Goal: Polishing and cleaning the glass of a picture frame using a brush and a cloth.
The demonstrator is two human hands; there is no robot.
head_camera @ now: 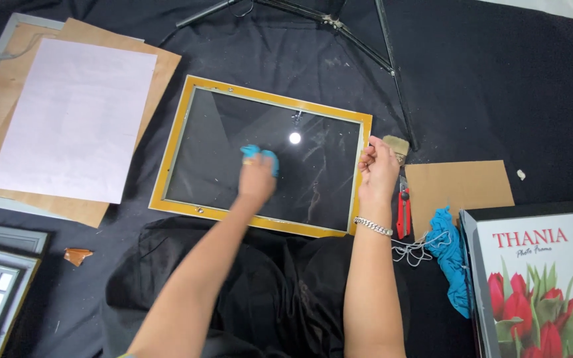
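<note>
Nearest, forearms over black cloth (485, 86) on the floor. At far left: white sheet (74, 119) on brown backing board (160, 73), set aside. Centre: yellow picture frame (187, 142) lying flat, glass up; left hand (256, 178), grip clamped on blue rag (260, 156), pressing the glass. Right hand (378, 169), grip curled together, pinning the frame's edge steady. Beyond: paintbrush (396, 146), red cutters (403, 211), cardboard (459, 185), boxed frame with red tulip insert (538, 278).

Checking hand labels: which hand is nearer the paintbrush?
Right. The right hand rests on the frame's right edge beside the paintbrush; the left hand presses a blue cloth mid-glass.
</note>
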